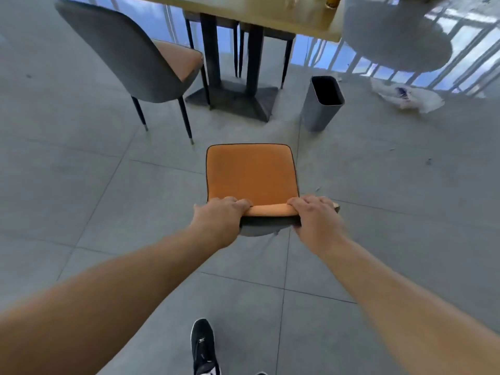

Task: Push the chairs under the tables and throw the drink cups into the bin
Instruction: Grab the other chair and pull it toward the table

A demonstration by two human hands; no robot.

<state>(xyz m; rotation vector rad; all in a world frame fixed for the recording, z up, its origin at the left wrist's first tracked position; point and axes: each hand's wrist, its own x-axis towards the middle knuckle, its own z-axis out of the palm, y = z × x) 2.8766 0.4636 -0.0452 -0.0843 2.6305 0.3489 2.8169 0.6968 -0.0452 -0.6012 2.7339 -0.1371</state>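
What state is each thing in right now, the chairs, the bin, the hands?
Left hand: gripping the backrest top of the orange chair.
Right hand: gripping the same backrest.
Orange chair: upright, out on the floor, not under the table.
Grey chair: upright, angled, only partly under the table.
Bin: upright, open; contents not visible.
White litter: lying on the floor.

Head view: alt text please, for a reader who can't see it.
Both hands, left hand and right hand, grip the backrest top of an orange-seated chair facing a wooden table. A grey bin stands right of the table base; another chair sits left.
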